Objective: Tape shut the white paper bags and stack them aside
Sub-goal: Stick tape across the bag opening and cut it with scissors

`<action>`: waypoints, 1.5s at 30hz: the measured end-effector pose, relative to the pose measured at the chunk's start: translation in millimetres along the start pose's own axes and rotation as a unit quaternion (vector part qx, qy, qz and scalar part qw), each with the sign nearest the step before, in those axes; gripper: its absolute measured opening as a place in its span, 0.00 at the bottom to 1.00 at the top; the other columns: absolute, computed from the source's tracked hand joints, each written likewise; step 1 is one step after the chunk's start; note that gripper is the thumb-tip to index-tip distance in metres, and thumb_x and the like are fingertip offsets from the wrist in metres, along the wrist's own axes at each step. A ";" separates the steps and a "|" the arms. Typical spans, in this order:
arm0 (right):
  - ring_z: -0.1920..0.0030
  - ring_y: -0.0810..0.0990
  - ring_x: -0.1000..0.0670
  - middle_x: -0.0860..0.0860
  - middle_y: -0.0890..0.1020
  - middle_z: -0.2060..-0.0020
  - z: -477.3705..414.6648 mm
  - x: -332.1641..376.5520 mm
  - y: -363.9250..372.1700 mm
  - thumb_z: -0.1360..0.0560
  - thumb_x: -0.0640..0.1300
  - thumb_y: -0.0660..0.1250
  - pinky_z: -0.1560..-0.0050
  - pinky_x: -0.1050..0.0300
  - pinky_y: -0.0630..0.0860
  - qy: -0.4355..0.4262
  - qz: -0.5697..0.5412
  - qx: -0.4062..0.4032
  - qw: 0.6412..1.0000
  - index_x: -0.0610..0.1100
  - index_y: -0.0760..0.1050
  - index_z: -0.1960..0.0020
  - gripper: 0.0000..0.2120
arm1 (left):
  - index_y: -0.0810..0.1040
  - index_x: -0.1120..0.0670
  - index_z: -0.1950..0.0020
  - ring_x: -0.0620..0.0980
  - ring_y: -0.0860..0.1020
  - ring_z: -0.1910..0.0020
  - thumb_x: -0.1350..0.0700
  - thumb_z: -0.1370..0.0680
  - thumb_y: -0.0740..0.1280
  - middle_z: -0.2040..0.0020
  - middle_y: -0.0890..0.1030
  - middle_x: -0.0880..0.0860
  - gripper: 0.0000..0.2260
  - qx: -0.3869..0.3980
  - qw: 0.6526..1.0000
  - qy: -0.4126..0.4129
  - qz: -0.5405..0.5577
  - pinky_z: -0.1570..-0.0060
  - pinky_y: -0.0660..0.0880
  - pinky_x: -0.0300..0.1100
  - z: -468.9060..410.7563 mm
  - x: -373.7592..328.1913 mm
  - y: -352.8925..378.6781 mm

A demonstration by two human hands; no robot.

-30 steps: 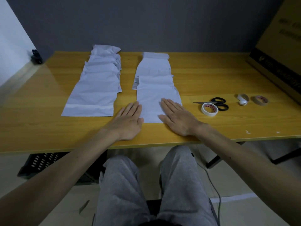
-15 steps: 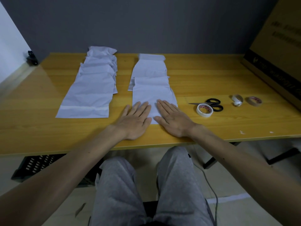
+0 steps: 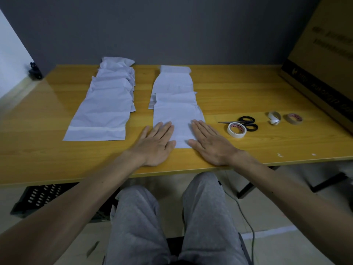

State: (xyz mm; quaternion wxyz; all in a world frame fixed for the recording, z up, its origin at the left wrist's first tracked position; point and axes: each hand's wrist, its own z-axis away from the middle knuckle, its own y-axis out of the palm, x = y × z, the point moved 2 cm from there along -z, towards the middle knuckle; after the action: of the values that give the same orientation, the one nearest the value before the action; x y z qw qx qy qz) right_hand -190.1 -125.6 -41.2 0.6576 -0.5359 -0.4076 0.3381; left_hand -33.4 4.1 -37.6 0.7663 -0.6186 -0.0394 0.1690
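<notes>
Bags (image 3: 172, 87) lie in two overlapping rows on the table (image 3: 57, 159), each running from the far edge toward the near edge. The left row (image 3: 110, 96) starts near the far-left corner; its nearest bag carries a pale tape strip (image 3: 95, 129) across its near end. The second row (image 3: 174, 104) lies just beside it at mid-table, with a band of bare wood between the two. Its front bag (image 3: 180, 129) stops short of the near edge.

Both hands lie flat and palm down on that front bag, fingers straight and pointing at the far edge, gripping nothing. The left hand (image 3: 154, 146) has its fingers on the bag's near-left part and its palm on the wood. The right hand (image 3: 212, 146) covers the bag's near-right part, the thumb at its near edge. The hands are apart, with a stripe of white paper showing between them.

Toward the right edge, a white tape roll (image 3: 236, 130) lies flat against black-handled scissors (image 3: 246, 123), whose closed blades point at the bags. Farther right sit a crumpled roll (image 3: 274, 118) with loose white tape and a brown roll (image 3: 294, 118), close together but apart. A cardboard box (image 3: 324, 64) stands at the far-right corner. Small white scraps (image 3: 279, 154) dot the near edge on the right.

Below the near edge are grey-trousered knees (image 3: 200, 207), a black crate (image 3: 38, 197) and a cable (image 3: 248, 222).
</notes>
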 end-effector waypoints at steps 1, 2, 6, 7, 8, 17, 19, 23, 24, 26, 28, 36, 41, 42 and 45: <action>0.24 0.37 0.56 0.52 0.41 0.22 1.2 -0.1 -0.7 0.21 0.63 0.40 0.24 0.56 0.39 0.001 -0.002 0.002 1.000 0.45 0.39 0.22 0.34 | 0.37 0.47 0.22 0.43 0.35 0.24 0.42 0.18 0.39 0.23 0.36 0.42 0.26 0.000 1.000 0.000 0.001 0.25 0.36 0.52 0.6 -0.2 0.1; 0.24 0.37 0.56 0.52 0.41 0.23 1.4 -0.2 -0.7 0.21 0.63 0.40 0.24 0.56 0.39 0.003 -0.003 0.003 1.000 0.45 0.39 0.22 0.35 | 0.37 0.47 0.22 0.42 0.35 0.24 0.42 0.18 0.40 0.23 0.36 0.41 0.26 0.001 1.000 0.001 0.000 0.25 0.36 0.51 1.5 -0.4 0.2; 0.24 0.36 0.57 0.53 0.40 0.23 1.0 1.1 -0.1 0.21 0.64 0.40 0.24 0.56 0.38 0.011 -0.010 0.006 1.000 0.46 0.38 0.22 0.35 | 0.37 0.46 0.22 0.42 0.35 0.24 0.41 0.18 0.40 0.23 0.35 0.41 0.26 0.008 1.000 0.002 -0.001 0.25 0.35 0.51 2.4 -0.3 -0.1; 0.24 0.36 0.57 0.53 0.41 0.22 1.3 2.0 -0.5 0.21 0.65 0.41 0.25 0.57 0.38 0.013 -0.016 0.004 1.000 0.46 0.39 0.22 0.35 | 0.37 0.46 0.22 0.42 0.35 0.24 0.41 0.18 0.40 0.23 0.35 0.41 0.26 0.010 1.000 0.001 0.000 0.26 0.35 0.51 2.0 0.4 -0.1; 0.24 0.37 0.57 0.54 0.41 0.22 2.3 2.0 -1.1 0.21 0.65 0.41 0.25 0.58 0.37 0.016 -0.025 0.000 1.000 0.46 0.39 0.22 0.35 | 0.37 0.46 0.22 0.42 0.34 0.24 0.41 0.18 0.40 0.23 0.35 0.41 0.26 0.011 1.000 0.000 0.002 0.26 0.35 0.51 1.6 1.1 0.4; 0.41 0.73 0.38 0.41 0.77 0.44 27.4 -20.5 -33.1 0.26 0.40 0.65 0.41 0.47 0.70 0.041 -0.006 -0.235 0.971 0.35 0.75 0.39 0.16 | 0.49 0.49 0.21 0.45 0.43 0.22 0.44 0.17 0.48 0.21 0.46 0.45 0.25 -0.034 0.999 -0.006 0.031 0.25 0.40 0.53 7.2 -9.8 -14.0; 0.43 0.72 0.39 0.40 0.76 0.46 32.9 -32.8 -37.9 0.28 0.38 0.66 0.41 0.47 0.70 0.111 -0.007 -0.245 0.963 0.35 0.76 0.39 0.18 | 0.49 0.50 0.21 0.45 0.46 0.22 0.44 0.17 0.51 0.21 0.49 0.46 0.26 -0.059 0.997 -0.011 0.041 0.25 0.41 0.53 8.4 -11.4 -18.9; 0.42 0.68 0.41 0.41 0.77 0.45 43.4 -53.9 -40.6 0.31 0.37 0.65 0.41 0.51 0.66 0.191 -0.026 -0.218 0.957 0.37 0.76 0.39 0.20 | 0.56 0.50 0.22 0.49 0.57 0.25 0.48 0.17 0.56 0.24 0.63 0.49 0.24 -0.166 0.979 0.017 0.120 0.29 0.53 0.43 12.0 -13.8 -23.5; 0.44 0.69 0.41 0.42 0.78 0.46 44.4 -58.0 -38.8 0.31 0.36 0.64 0.42 0.53 0.66 0.195 -0.029 -0.207 0.958 0.38 0.77 0.41 0.19 | 0.61 0.50 0.23 0.49 0.60 0.28 0.50 0.17 0.57 0.27 0.67 0.50 0.22 -0.189 0.971 0.030 0.141 0.31 0.56 0.42 11.8 -14.7 -23.8; 0.46 0.69 0.42 0.43 0.80 0.48 45.0 -63.7 -34.9 0.31 0.35 0.63 0.44 0.55 0.64 0.198 -0.032 -0.194 0.960 0.40 0.80 0.46 0.15 | 0.70 0.52 0.28 0.49 0.66 0.32 0.52 0.18 0.60 0.32 0.72 0.51 0.17 -0.214 0.962 0.056 0.158 0.35 0.61 0.41 10.1 -16.8 -22.7; 0.46 0.69 0.42 0.45 0.81 0.51 43.7 -65.2 -32.7 0.29 0.36 0.65 0.49 0.54 0.63 0.195 -0.039 -0.197 0.960 0.40 0.81 0.51 0.10 | 0.75 0.54 0.32 0.50 0.69 0.36 0.54 0.19 0.62 0.36 0.75 0.51 0.15 -0.220 0.957 0.071 0.173 0.37 0.63 0.39 7.3 -18.9 -20.9; 0.58 0.72 0.61 0.52 0.83 0.54 36.1 -17.3 -59.5 0.25 0.45 0.70 0.56 0.72 0.65 0.062 -0.203 -0.181 0.960 0.44 0.83 0.46 0.10 | 0.75 0.54 0.33 0.41 0.73 0.48 0.58 0.25 0.71 0.42 0.78 0.49 0.20 -0.265 0.922 0.134 0.248 0.46 0.70 0.35 4.5 -39.0 -42.0; 0.59 0.71 0.72 0.60 0.81 0.58 29.5 12.1 -72.5 0.26 0.43 0.71 0.59 0.76 0.66 0.008 -0.292 -0.176 0.940 0.47 0.83 0.51 0.05 | 0.82 0.57 0.44 0.44 0.77 0.54 0.61 0.27 0.73 0.49 0.81 0.50 0.11 -0.309 0.899 0.200 0.238 0.52 0.75 0.41 7.6 -45.1 -49.5; 0.59 0.72 0.71 0.61 0.81 0.60 28.5 16.7 -73.8 0.26 0.43 0.71 0.59 0.74 0.66 0.000 -0.313 -0.170 0.934 0.48 0.83 0.53 0.03 | 0.83 0.57 0.47 0.44 0.77 0.54 0.61 0.27 0.73 0.51 0.81 0.50 0.09 -0.323 0.893 0.204 0.239 0.53 0.76 0.42 8.8 -44.1 -49.4; 0.62 0.74 0.64 0.60 0.83 0.63 23.2 26.5 -73.7 0.26 0.45 0.71 0.59 0.68 0.66 -0.020 -0.375 -0.151 0.915 0.51 0.82 0.59 0.04 | 0.82 0.57 0.50 0.44 0.77 0.55 0.62 0.27 0.73 0.54 0.80 0.50 0.07 -0.358 0.880 0.203 0.238 0.56 0.76 0.44 10.9 -37.8 -48.0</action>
State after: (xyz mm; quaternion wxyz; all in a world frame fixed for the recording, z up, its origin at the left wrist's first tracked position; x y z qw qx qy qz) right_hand -198.7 -106.7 37.8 0.6388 -0.4299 -0.6379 0.0121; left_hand -61.7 -5.9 16.7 0.4206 -0.8620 0.2078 0.1919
